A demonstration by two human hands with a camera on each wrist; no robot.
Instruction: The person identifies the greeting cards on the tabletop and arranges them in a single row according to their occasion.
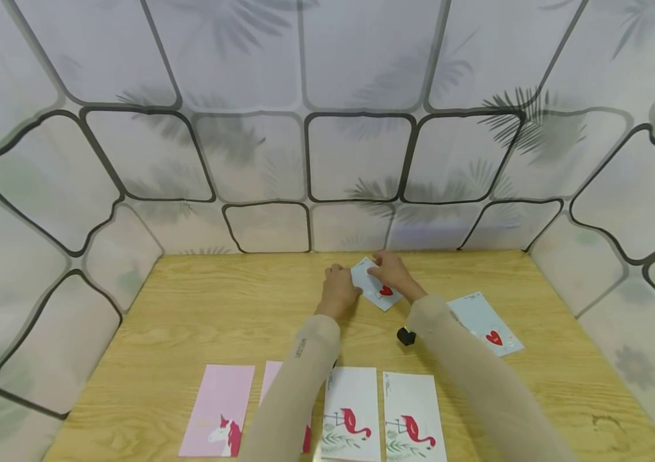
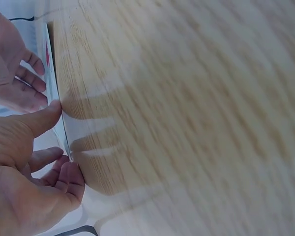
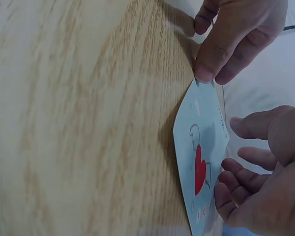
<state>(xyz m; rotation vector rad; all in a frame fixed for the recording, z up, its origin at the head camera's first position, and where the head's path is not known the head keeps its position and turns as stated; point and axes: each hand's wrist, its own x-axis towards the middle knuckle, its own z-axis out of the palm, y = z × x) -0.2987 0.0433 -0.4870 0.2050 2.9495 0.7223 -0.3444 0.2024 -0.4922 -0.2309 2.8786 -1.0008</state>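
A pale blue card [image 1: 369, 292] with a red winged heart lies turned at an angle near the back of the wooden table. My left hand [image 1: 339, 290] pinches its left corner, the thumb over the card's face, as the right wrist view shows. Across the card is my right hand [image 1: 392, 272], fingers loosely bent along the far edge and thumb apart from them. In the right wrist view the heart card [image 3: 201, 147] sits low over the wood, and the right fingers [image 3: 236, 184] are right at its edge.
Another heart card [image 1: 480, 321] lies to the right, beside my right sleeve. Nearer me stand in a row a pink unicorn card [image 1: 218, 407], a second pink card [image 1: 270, 378] partly under my left sleeve, and two white flamingo cards [image 1: 356, 391]. A small black object [image 1: 406, 336] lies by the right sleeve.
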